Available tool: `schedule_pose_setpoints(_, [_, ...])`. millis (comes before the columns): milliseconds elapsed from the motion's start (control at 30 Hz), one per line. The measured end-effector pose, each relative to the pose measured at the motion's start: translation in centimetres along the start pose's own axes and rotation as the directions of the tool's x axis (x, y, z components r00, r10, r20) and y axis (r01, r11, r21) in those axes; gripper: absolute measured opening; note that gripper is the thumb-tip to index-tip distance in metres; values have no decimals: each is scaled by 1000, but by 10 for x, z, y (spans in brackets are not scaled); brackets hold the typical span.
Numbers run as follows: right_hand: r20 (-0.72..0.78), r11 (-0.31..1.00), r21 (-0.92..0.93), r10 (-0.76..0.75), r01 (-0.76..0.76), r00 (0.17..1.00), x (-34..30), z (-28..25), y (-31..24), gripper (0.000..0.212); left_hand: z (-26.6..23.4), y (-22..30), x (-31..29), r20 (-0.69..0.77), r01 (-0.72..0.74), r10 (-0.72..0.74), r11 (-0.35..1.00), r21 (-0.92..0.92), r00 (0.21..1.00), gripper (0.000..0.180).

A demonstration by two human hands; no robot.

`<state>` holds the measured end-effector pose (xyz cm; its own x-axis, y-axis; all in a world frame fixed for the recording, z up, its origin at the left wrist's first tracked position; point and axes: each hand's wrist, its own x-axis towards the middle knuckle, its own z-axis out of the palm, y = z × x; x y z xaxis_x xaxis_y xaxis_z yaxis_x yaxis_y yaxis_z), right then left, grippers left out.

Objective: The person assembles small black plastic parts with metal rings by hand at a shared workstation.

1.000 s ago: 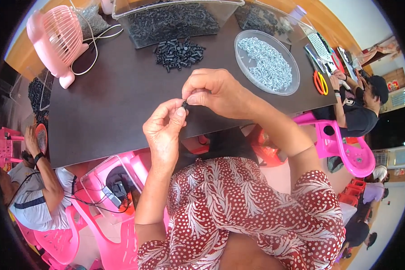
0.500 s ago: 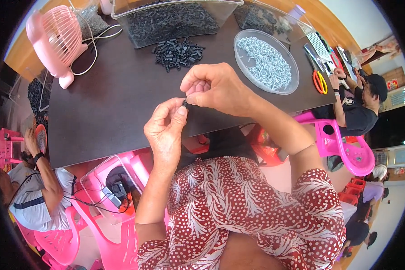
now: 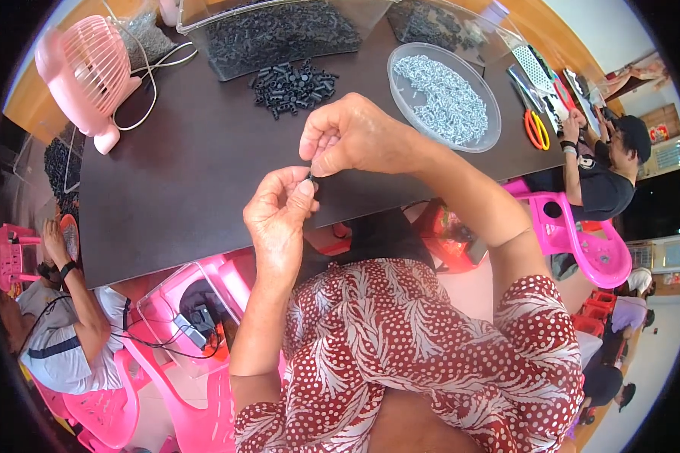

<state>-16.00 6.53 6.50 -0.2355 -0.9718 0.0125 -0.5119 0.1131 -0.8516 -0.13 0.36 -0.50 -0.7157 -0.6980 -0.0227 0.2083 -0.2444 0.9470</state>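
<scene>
My left hand pinches a small black plastic part between thumb and forefinger, above the dark table's near edge. My right hand meets it from above, thumb and forefinger pressed together at the part's upper end. Whatever those right fingertips hold is too small and covered to make out. Beyond the hands lies a heap of similar black plastic parts. To the right, a round clear tray carries many small silvery screws.
A clear bin full of black parts stands at the back, near a pink fan with a white cord. Orange-handled scissors lie at the right edge. Co-workers sit left and right, beside pink chairs.
The view has shifted slightly, so the table things sit a little differently in it. Both hands keep almost the same pose, still meeting at the small black part.
</scene>
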Motion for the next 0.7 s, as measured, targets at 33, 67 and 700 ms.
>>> schedule_pose_setpoints(33, [3, 1000, 10, 7, -7, 1000, 0, 0, 1, 16, 0, 1, 0, 24, 53, -52, 998, -44, 998, 20])
schedule_pose_setpoints(67, [9, 1000, 21, 10, -10, 1000, 1, 1, 1, 16, -1, 3, 0, 45, 104, -101, 991, -85, 994, 21])
schedule_pose_setpoints(700, [-173, 995, 100, 25, -8, 985, -15, 30, 1, 10, 0, 3, 0, 15, 98, -97, 977, -189, 995, 13])
